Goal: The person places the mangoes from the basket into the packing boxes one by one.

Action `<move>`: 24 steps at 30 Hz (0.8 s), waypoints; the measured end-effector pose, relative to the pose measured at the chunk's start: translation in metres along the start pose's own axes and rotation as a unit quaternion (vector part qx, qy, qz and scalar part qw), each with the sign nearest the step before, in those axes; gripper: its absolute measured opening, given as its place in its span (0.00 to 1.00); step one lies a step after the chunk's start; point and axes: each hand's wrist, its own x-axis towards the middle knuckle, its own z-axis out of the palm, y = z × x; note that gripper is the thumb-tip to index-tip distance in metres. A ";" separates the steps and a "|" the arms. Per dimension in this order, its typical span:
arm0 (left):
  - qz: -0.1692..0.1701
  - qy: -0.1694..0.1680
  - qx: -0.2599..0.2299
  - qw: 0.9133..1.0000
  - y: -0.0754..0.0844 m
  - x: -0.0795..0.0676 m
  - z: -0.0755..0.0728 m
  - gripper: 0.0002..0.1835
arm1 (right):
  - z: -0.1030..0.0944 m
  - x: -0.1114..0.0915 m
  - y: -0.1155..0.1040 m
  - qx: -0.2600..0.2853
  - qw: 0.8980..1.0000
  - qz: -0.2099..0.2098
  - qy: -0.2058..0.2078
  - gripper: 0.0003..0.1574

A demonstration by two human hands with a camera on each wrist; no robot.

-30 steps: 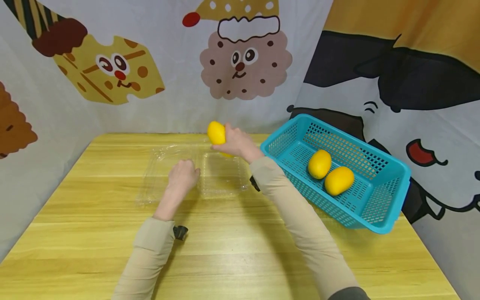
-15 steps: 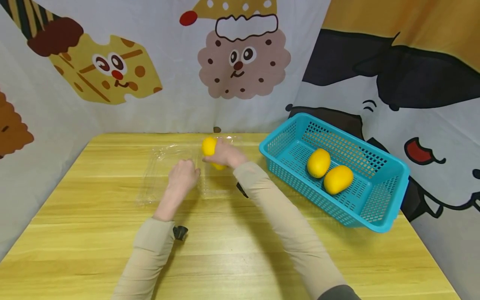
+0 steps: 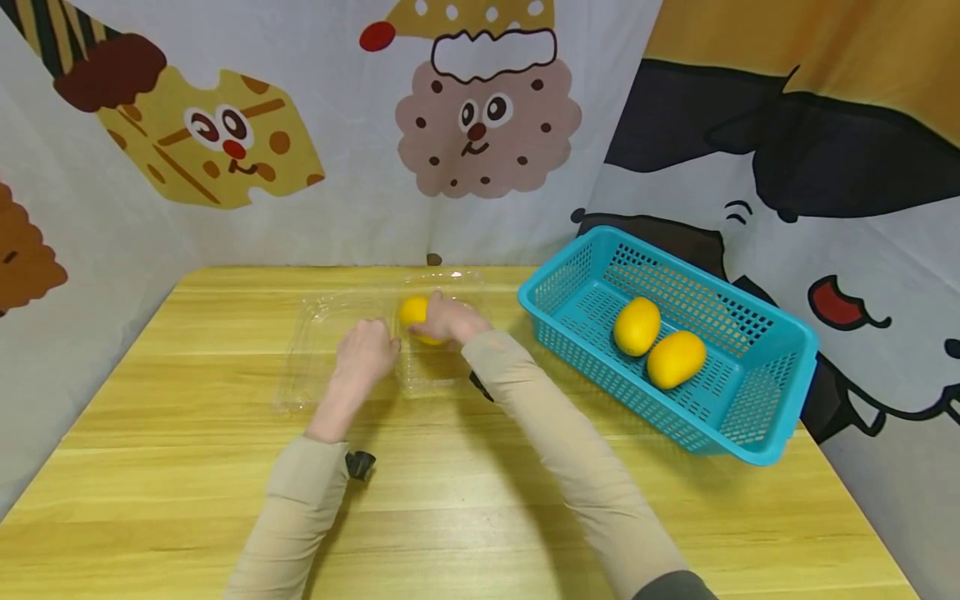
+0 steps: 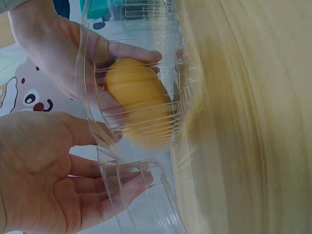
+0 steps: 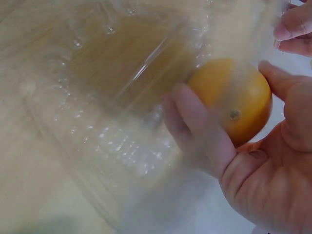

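Note:
In the head view, a clear plastic clamshell box (image 3: 442,385) lies opened out on the table, with its two halves side by side. My left hand (image 3: 366,354) pinches the box at the fold between the halves; the left wrist view shows its thumb and fingers (image 4: 141,184) around that rim. My right hand (image 3: 448,318) holds a smooth yellow mango (image 3: 414,311) inside the right half. Seen from the right wrist, the fingers curl round the mango (image 5: 246,95), whose stem scar faces the camera. Through the ribbed clear wall, the left wrist view shows the mango (image 4: 139,97) low in the box.
A blue perforated basket (image 3: 780,417) stands to the right on the wooden table (image 3: 450,517). Two more yellow mangoes (image 3: 637,327) lie in it. Behind the table hangs a cloth (image 3: 322,233) printed with cartoon figures. The left half (image 3: 300,350) of the box lies left of my left hand.
My right hand has brought the mango down and slightly left, from above the far edge of the box into its right half. My left hand has stayed at the fold.

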 end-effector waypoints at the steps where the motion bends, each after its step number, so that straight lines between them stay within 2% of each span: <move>1: 0.002 0.001 0.000 1.000 0.000 0.000 0.000 0.13 | 0.000 0.000 0.000 -0.002 1.000 -0.003 0.003 0.55; 7: 0.011 0.012 0.007 1.000 -0.001 0.000 0.000 0.13 | -0.004 -0.001 -0.002 -0.012 0.999 -0.039 0.017 0.45; 10: 0.010 0.009 0.005 1.000 -0.002 0.001 0.000 0.13 | -0.010 -0.002 -0.004 -0.046 0.997 -0.054 0.021 0.42; 15: 0.006 0.007 0.010 1.000 -0.003 0.002 0.001 0.14 | -0.025 -0.005 -0.007 -0.106 0.988 -0.094 0.053 0.35; 20: 0.003 0.001 0.013 1.000 -0.003 0.002 0.000 0.14 | -0.045 -0.015 -0.007 -0.105 0.983 -0.129 0.084 0.26; 24: 0.001 -0.006 0.008 1.000 -0.002 0.002 -0.001 0.14 | -0.063 -0.024 -0.003 -0.104 0.979 -0.140 0.103 0.23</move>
